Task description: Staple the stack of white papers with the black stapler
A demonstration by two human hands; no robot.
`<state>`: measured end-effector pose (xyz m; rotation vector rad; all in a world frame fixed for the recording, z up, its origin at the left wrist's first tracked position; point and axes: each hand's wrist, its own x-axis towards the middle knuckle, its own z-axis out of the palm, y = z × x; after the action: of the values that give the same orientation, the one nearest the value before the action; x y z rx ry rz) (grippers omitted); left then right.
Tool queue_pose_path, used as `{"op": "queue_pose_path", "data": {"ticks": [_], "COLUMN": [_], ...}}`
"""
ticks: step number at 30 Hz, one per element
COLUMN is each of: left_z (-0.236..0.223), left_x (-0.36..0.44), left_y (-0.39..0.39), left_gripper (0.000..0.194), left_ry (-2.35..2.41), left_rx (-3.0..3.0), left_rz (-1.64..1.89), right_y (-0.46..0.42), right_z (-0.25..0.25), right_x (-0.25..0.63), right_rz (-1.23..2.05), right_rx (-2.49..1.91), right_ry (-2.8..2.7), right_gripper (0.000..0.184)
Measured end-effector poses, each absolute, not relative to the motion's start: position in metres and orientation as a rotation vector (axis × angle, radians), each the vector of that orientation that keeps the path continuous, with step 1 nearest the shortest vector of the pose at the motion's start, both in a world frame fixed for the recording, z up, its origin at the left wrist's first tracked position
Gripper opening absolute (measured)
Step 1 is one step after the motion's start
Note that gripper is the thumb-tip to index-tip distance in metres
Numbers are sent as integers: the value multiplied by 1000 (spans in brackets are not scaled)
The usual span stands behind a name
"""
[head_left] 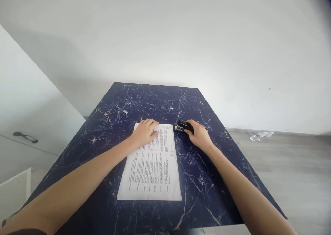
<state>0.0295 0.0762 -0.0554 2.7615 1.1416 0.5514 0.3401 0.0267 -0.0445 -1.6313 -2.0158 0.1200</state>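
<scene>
Printed paper [152,173] lies flat on a dark blue marble-patterned table [155,102]; whether it is one sheet or a stack I cannot tell. My left hand [145,132] rests on its far left part, palm down with the fingers stretched toward the far edge. Just right of the paper's far right corner, my right hand [200,133] is wrapped round a black stapler [183,125]. The stapler's front end points left, close to the paper's edge and apart from it. Part of the stapler is hidden inside my right hand.
A small pale scrap [125,111] lies on the table's far left part. Behind the table rises a white wall [165,38]. To the left is a white cabinet with a dark handle [26,137]. A clear plastic wrapper [261,135] lies on the grey floor at right.
</scene>
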Motion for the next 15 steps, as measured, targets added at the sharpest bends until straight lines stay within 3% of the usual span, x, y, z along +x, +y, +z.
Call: {"op": "queue_pose_path", "data": {"ticks": [15], "left_z": [-58], "left_x": [30], "left_y": [76], "left_gripper": [33], "left_ry": [961], "left_rx": [2808], "left_rz": [727], "right_y": [26], "right_z": [-44], "right_x": [344], "right_rz": [94], "right_rx": [-1569], "right_ry": [-2049], "right_gripper": [34]}}
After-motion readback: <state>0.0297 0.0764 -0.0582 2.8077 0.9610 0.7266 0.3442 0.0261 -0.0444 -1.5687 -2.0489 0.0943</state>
